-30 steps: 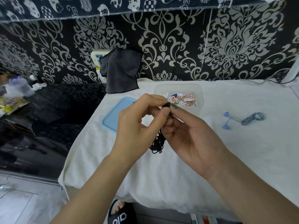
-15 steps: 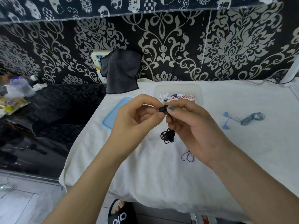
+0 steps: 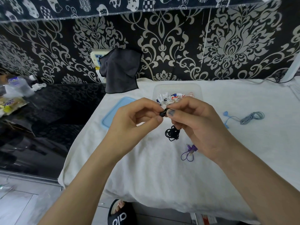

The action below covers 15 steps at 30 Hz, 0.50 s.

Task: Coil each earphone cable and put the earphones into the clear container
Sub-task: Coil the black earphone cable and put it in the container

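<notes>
Item in hand: black earphones, which I am holding up over the white towel, just in front of the clear container. I am pinching the black earbud end between thumb and forefinger of my left hand, and my right hand is pinching the same end from the other side, fingers curled, so the coiled cable is hanging below as a loose bundle that is not unwinding. I am keeping it raised, I judge, so the coil stays together for the drop into the container. Item two: that container is sitting open toward the back of the towel and is already holding white, red and blue earphones. Item three: its blue lid is lying to the left, out of the way of the opening. Item four: purple earphones are lying on the towel near my right wrist, partly hidden. Item five: blue-grey earphones, coiled, are waiting well to the right. Both appear yet to go in.
</notes>
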{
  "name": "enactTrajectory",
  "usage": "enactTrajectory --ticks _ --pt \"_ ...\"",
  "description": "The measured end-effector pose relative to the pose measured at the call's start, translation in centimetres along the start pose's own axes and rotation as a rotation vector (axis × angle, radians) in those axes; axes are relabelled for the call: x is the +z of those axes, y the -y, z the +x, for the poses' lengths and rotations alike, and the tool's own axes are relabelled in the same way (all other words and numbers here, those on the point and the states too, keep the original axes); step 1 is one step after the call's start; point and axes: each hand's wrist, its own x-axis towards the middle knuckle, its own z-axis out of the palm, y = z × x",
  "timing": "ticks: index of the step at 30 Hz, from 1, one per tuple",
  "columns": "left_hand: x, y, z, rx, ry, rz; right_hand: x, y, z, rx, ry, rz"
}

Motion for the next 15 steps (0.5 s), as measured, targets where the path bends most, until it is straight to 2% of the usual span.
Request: enactTrajectory --ticks 15 --pt "-0.89 0.04 0.19 -0.087 0.117 -0.255 0.13 0.66 0.03 0.095 0.171 0.164"
